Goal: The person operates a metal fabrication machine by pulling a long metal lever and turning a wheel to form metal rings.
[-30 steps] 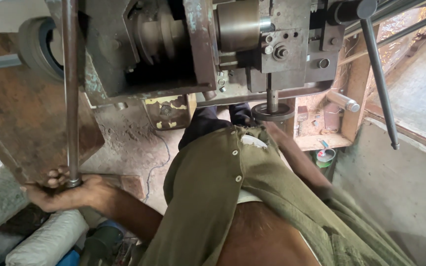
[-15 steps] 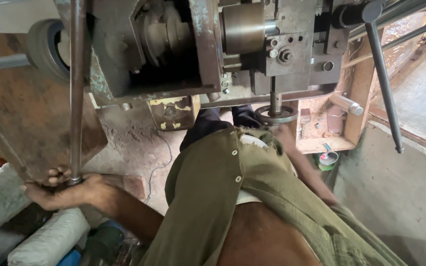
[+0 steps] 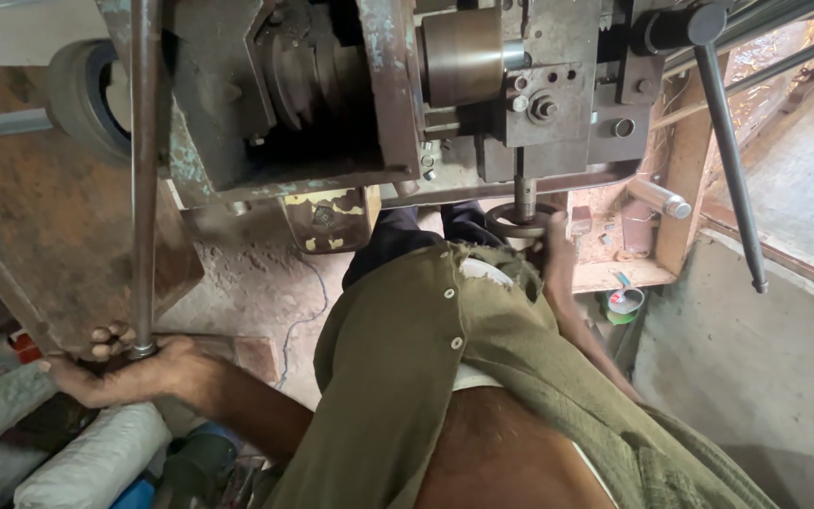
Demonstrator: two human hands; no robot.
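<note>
The left hand [image 3: 129, 369] sits at about eight o'clock in the view, its fingers wrapped tight around the lower end of a long steel rod [image 3: 143, 179] that runs straight up toward twelve o'clock and leaves the view at the top edge. The rod stands nearly upright just in front of a rusty brown metal plate [image 3: 40, 254], and the fingertips show on the plate side of the rod.

The right hand [image 3: 558, 254] is at about two o'clock from the middle of the view, closed on the rim of a small round handwheel [image 3: 517, 222] that hangs on a short vertical shaft under the grey machine [image 3: 379, 94]. The thumb side lies against the wheel's right edge; the fingers behind it are hidden, so how far they curl around cannot be told.

Between the two arms hangs an olive-green shirt [image 3: 426, 377] with pale buttons, filling the lower middle. At three o'clock a thin dark lever [image 3: 732, 170] slopes down from a knob on the machine, well apart from the right hand. Just past the handwheel, toward four o'clock, a small green tin [image 3: 624, 303] stands under a wooden frame. At seven o'clock a white sack [image 3: 96, 462] lies below the left hand.
</note>
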